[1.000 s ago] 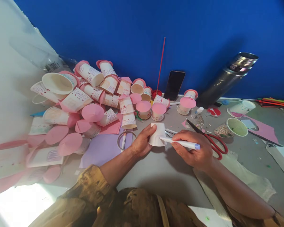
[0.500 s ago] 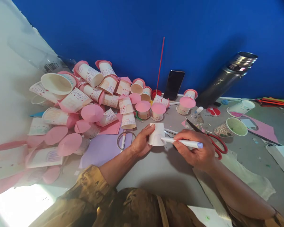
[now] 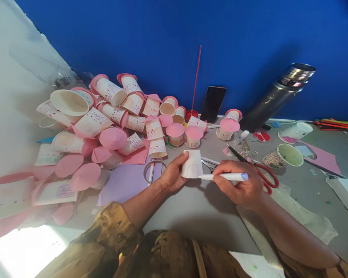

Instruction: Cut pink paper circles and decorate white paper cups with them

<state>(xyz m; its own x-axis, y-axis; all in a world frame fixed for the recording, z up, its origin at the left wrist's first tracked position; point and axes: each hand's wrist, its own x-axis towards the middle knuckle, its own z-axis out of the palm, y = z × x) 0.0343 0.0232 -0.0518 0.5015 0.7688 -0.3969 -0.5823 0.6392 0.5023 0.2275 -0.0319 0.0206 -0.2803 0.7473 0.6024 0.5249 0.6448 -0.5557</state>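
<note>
A grey tabletop (image 3: 168, 214) carries a heap of paper cups (image 3: 94, 122) with pink caps on its left; a purple sheet (image 3: 116, 189) lies beside them; red-handled scissors (image 3: 248, 161) rest to the right, near a greenish-lined cup (image 3: 290, 156); a phone (image 3: 214, 104) and a dark flask (image 3: 266, 102) stand at the back; red and orange strips (image 3: 333, 124) lie far right.
</note>
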